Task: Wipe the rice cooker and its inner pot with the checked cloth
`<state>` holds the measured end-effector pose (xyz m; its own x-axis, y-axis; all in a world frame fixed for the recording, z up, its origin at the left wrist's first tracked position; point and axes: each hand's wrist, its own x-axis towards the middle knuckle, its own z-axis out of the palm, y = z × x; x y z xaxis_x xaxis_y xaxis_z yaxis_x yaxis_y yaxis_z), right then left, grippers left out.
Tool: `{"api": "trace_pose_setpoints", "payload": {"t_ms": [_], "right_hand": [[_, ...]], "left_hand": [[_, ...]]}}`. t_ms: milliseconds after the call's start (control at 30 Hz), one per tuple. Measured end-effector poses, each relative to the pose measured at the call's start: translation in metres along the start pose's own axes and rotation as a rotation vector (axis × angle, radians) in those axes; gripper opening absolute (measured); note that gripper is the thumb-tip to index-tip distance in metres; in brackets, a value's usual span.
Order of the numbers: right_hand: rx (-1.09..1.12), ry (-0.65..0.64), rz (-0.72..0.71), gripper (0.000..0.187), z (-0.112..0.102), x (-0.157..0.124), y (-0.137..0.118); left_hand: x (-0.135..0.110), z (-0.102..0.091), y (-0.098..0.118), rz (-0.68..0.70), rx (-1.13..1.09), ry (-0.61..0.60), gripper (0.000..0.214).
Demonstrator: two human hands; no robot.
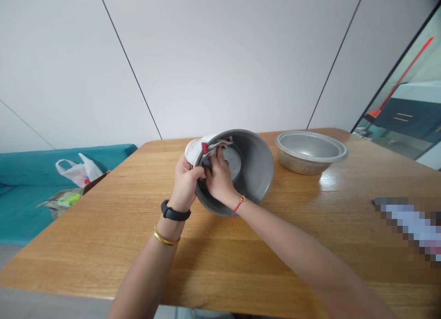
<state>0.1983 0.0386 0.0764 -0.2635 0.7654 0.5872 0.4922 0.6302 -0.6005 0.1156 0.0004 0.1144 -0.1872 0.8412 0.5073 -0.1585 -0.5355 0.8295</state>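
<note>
A deep grey round tub [257, 165] is tipped on its side over the wooden table, its mouth facing me. A pale disc shows at its bottom. My left hand [185, 181] grips the tub's rim at the left, with the thumb over the edge. Beside those fingers, a white rounded part [193, 151] sticks out on the outer side; what it belongs to is unclear. My right hand [220, 179] reaches inside the tub, its fingers pressed on a light cloth [225, 142] with a red tag, against the upper left inner wall. The fingertips are partly hidden.
To the right on the wooden table [292, 245] stands a shallow silver metal basin [312, 147]. A pixelated flat object [406, 222] lies at the right edge. Left of the table, a teal sofa [27, 172] holds a white plastic bag [81, 170]. A pale wall rises behind.
</note>
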Motion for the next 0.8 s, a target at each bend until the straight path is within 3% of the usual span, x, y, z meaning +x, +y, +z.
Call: {"api": "trace_pose_setpoints", "payload": {"t_ms": [67, 133, 267, 333, 400, 467, 567, 667, 733, 800], "right_hand": [[-0.044, 0.032, -0.02, 0.06, -0.003, -0.007, 0.003], [0.064, 0.076, -0.02, 0.061, -0.014, -0.011, 0.007], [0.223, 0.266, 0.163, 0.048, -0.051, -0.018, 0.02], [0.131, 0.389, 0.208, 0.044, -0.067, -0.02, 0.027], [-0.05, 0.423, 0.162, 0.05, -0.071, -0.019, 0.029], [-0.238, 0.299, 0.084, 0.057, -0.062, -0.015, 0.026], [-0.469, -0.01, -0.01, 0.057, -0.034, -0.009, 0.017], [-0.555, -0.249, -0.205, 0.052, -0.017, -0.007, 0.014], [-0.56, -0.337, -0.343, 0.052, -0.02, -0.003, 0.02], [-0.595, -0.312, -0.357, 0.054, -0.031, 0.004, 0.031]], "left_hand": [[0.003, 0.001, 0.001, 0.015, -0.002, -0.005, 0.062], [0.006, 0.0, 0.001, -0.004, -0.001, 0.008, 0.059], [0.011, -0.005, 0.002, -0.063, -0.033, 0.044, 0.063], [0.012, -0.007, 0.002, -0.078, -0.047, 0.054, 0.068], [0.012, -0.005, 0.001, -0.069, -0.054, 0.073, 0.07], [0.012, -0.001, 0.0, -0.042, -0.059, 0.084, 0.07], [0.013, 0.004, -0.001, -0.012, -0.053, 0.08, 0.066], [0.013, 0.002, -0.001, -0.012, -0.038, 0.117, 0.062], [0.013, -0.002, -0.001, -0.035, -0.032, 0.136, 0.062], [0.012, -0.005, -0.001, -0.048, -0.028, 0.125, 0.064]]}}
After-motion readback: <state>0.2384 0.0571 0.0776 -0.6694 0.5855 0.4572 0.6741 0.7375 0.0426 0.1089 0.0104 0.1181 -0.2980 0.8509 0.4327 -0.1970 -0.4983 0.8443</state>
